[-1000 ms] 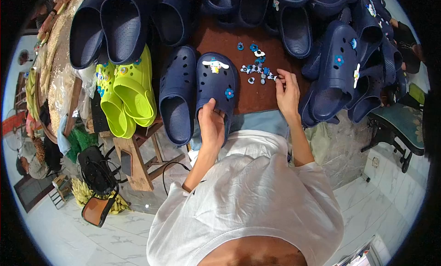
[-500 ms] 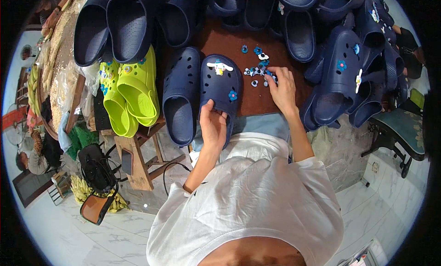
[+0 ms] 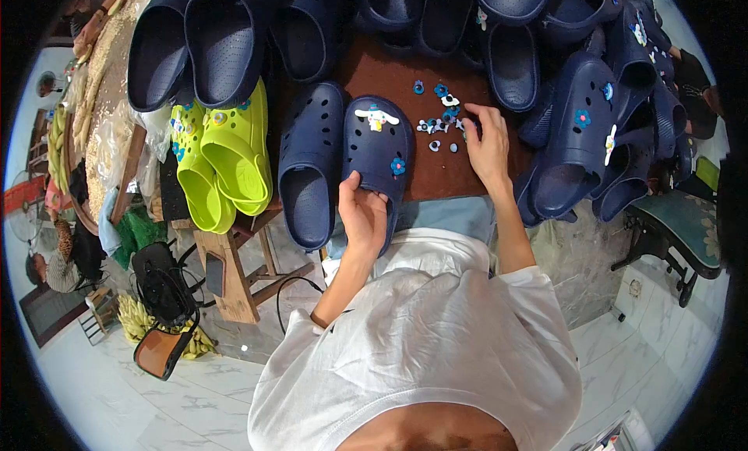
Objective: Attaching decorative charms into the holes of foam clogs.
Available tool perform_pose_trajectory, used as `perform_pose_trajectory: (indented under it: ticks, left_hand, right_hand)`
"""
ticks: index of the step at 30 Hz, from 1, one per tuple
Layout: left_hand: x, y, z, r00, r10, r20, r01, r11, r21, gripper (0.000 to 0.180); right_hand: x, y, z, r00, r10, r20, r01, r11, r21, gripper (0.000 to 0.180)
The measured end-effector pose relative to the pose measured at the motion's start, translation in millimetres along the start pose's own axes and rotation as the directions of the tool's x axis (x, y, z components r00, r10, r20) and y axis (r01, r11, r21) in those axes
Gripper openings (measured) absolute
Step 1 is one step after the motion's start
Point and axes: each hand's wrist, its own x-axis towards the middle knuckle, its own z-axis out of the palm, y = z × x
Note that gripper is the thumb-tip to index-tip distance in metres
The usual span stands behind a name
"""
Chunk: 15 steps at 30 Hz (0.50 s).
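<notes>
My left hand (image 3: 364, 217) grips a navy clog (image 3: 378, 151) at its opening, thumb on top and fingers inside. The clog carries a white long-eared character charm near the toe and a blue flower charm lower on its right side. A plain navy clog (image 3: 312, 162) lies beside it on the left. My right hand (image 3: 489, 151) hovers at the right edge of a loose cluster of small blue and white shoe charms (image 3: 442, 123), thumb and fingers apart. Nothing shows between its fingers.
Lime-green clogs (image 3: 234, 159) with charms stand at left, beside a wooden stool (image 3: 231, 287) bearing a phone. Navy clogs (image 3: 510, 65) crowd the far side of the brown tabletop (image 3: 436, 170); decorated ones (image 3: 573, 139) are at right. A chair (image 3: 678, 225) stands beyond.
My right hand has shifted slightly right, off the charm cluster, and more charms show. My left hand keeps its hold on the clog.
</notes>
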Motion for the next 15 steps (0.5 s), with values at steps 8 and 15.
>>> perform_pose_trajectory:
  ticks: [8, 15]
  left_hand:
    - [0.5, -2.4, 10.4, 0.998, 0.046, 0.034, -0.040, 0.986, -0.164, 0.050]
    - [6.0, 5.8, 12.0, 0.988, -0.151, 0.016, 0.143, 0.888, -0.436, 0.048]
  right_hand:
    - [25.0, -10.1, 27.2, 0.999, -0.011, 0.043, 0.014, 0.998, -0.066, 0.028]
    - [26.5, -14.5, 22.2, 1.000, 0.011, 0.023, -0.009, 0.997, -0.076, 0.013]
